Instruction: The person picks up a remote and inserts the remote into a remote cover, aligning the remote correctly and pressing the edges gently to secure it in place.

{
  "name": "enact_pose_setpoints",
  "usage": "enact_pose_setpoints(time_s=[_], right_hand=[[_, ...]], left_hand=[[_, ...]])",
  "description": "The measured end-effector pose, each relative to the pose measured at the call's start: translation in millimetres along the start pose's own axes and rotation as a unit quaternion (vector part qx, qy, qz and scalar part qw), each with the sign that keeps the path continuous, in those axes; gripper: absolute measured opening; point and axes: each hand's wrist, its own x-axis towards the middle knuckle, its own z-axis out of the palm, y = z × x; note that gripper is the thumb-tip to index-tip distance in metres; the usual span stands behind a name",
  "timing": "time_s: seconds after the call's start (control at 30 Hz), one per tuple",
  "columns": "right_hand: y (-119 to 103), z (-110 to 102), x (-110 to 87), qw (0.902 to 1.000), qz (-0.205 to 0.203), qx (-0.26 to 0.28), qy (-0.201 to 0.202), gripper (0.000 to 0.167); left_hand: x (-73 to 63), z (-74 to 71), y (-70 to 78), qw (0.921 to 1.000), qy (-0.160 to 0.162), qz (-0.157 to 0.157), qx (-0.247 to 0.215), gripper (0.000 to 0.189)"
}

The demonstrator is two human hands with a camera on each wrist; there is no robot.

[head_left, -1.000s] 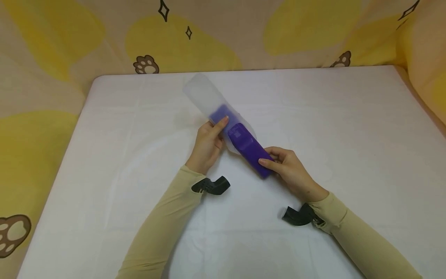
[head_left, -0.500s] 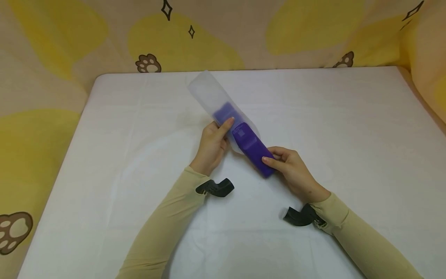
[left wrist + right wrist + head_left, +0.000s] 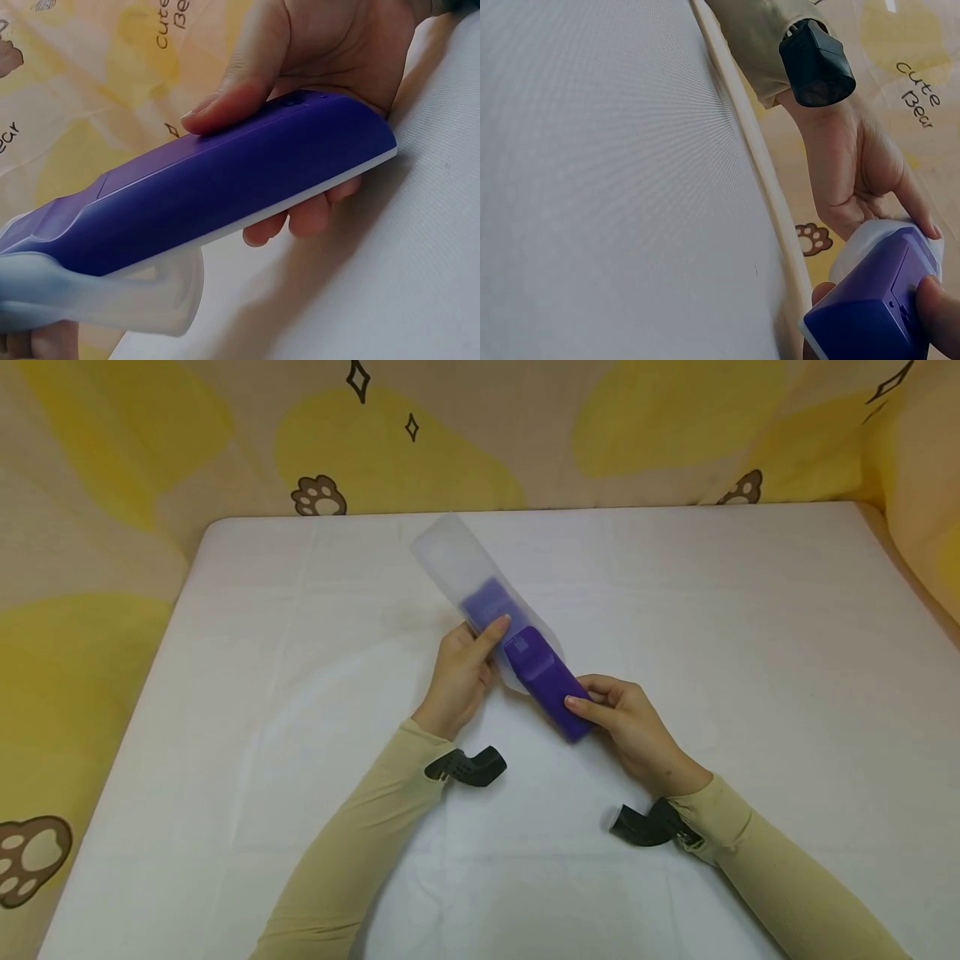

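A long purple handheld device (image 3: pixel 551 681) with a white underside lies slantwise between the hands, its upper part inside a translucent plastic sleeve (image 3: pixel 453 556). My left hand (image 3: pixel 457 681) grips the sleeve near its lower opening, thumb on top. At the device's lower end, my right hand (image 3: pixel 637 727) pinches the purple body between thumb and fingers. In the left wrist view the right thumb (image 3: pixel 236 105) presses the top face and fingertips show below the white edge. The right wrist view has the purple device (image 3: pixel 870 322) end-on, with the sleeve's opening (image 3: pixel 855 247) around its far part.
The hands are above a white-covered table (image 3: pixel 300 693). Behind it hangs a yellow patterned cloth (image 3: pixel 465 452). Black wrist-worn pieces stick out from the left sleeve cuff (image 3: pixel 468 767) and the right sleeve cuff (image 3: pixel 648 824).
My left hand and the translucent sleeve have shifted slightly to the right. My right hand keeps its hold on the purple device almost in place. The head view has moved a little.
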Motion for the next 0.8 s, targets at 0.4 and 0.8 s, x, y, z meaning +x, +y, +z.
enact_pose_setpoints(time_s=[0.4,0.8], right_hand=[[-0.1,0.5,0.4,1.0,0.002,-0.002,0.004,0.029],[-0.8,1.1,0.0,1.0,0.002,0.001,0.002,0.03]], left_hand=[[0.2,1.3,-2.5,0.9998,0.005,0.008,0.02,0.009],[-0.5,1.2,-3.4,0.9994,-0.003,0.011,0.033,0.018]])
